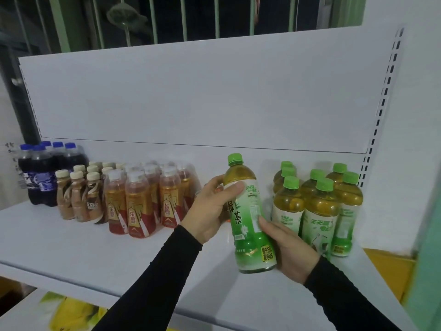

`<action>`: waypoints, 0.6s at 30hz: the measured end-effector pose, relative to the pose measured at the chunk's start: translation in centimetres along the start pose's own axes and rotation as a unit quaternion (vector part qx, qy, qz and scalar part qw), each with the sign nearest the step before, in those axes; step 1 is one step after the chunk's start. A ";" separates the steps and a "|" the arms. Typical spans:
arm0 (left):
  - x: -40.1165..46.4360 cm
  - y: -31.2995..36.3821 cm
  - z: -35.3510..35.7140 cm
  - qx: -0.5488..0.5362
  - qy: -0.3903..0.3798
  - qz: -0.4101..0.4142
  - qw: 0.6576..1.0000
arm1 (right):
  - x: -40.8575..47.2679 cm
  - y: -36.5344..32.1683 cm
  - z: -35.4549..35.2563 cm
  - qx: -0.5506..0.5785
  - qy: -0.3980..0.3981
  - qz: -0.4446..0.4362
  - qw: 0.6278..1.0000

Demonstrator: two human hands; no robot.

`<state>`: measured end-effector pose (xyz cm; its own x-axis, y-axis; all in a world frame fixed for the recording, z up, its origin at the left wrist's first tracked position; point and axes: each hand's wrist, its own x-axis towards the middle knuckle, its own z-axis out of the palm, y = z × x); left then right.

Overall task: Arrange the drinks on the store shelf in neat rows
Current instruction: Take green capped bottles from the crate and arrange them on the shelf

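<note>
Both my sleeves are black, coming in from the bottom of the frame. My right hand [290,252] is wrapped around the lower part of a green tea bottle [249,218], thumb on the label. My left hand [212,209] grips the same bottle higher up, fingers curled round its shoulder. The bottle is tilted a bit left at the top, green cap up, held over the shelf [71,242] right of centre frame; can't tell if its base touches the surface.

The shelf is a flat white metal board, front lip running across the lower frame. Under it, lower left, a blurred yellow-and-white package [69,309]. Lower right, a yellow-orange surface [386,266] next to a green edge.

Just right of the held bottle: a cluster of green tea bottles [319,206] with green caps, standing upright, packed close, roughly in rows. Left of centre: red-and-gold drink bottles [140,201] with clear caps, several rows deep. Next left, touching them: brown coffee bottles [78,199] with cream caps. Far left: dark cola bottles [43,173] with blue caps.

Behind everything, a plain white back panel [202,91], with a slotted upright [381,101] at the right. Above the panel, top of frame: green bars [183,17] against a dark space.
</note>
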<state>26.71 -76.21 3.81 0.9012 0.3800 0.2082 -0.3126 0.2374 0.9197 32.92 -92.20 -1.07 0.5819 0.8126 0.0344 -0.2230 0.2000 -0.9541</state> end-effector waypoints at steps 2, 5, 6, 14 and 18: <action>0.1 0.0 0.1 -0.003 0.020 0.011 1.000 | 0.1 0.3 -0.2 -0.060 0.033 -0.021 0.997; 0.5 -0.3 0.0 0.027 0.051 0.031 0.998 | 0.1 0.3 0.3 -0.172 0.064 -0.070 0.981; 0.6 -0.5 0.0 0.043 0.062 0.037 0.996 | 0.1 0.4 0.6 -0.208 0.078 -0.087 0.971; 0.3 -0.4 -0.7 0.019 0.034 -0.006 0.999 | 0.4 0.6 -0.4 -0.031 0.017 -0.015 0.999; 0.5 -0.9 -1.3 -0.005 0.017 -0.028 0.999 | 0.9 0.9 -0.9 0.002 -0.041 0.028 0.999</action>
<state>27.07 -75.03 2.69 0.9070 0.3958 0.1441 -0.2642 0.2681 0.9265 33.88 -91.77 -2.18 0.5030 0.8643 0.0058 -0.2569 0.1558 -0.9538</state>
